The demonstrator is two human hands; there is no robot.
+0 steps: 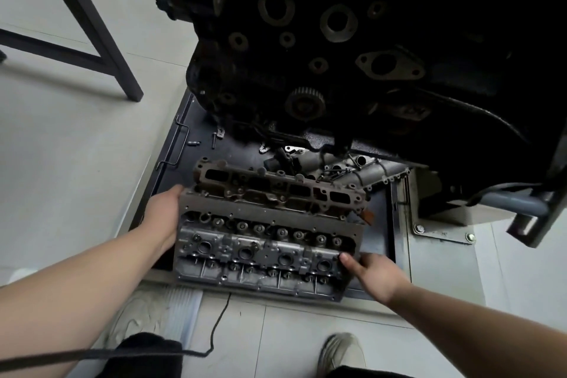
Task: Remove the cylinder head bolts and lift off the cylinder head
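Both hands' grip clamps the cylinder head point(264, 242): left hand point(162, 209), right hand point(374, 273) at opposite ends.

- I see soft, even light on the pale floor point(70, 144), with no hard shadows.
- The engine block point(352, 40) above sits very dark; I can barely read its surface detail.
- The cylinder head point(264, 242) is evenly lit and fairly sharp, without glare.
- Straight lines bow toward the edges, the wide-angle stretch showing on my forearms.
- Fine texture looks slightly smeared throughout.
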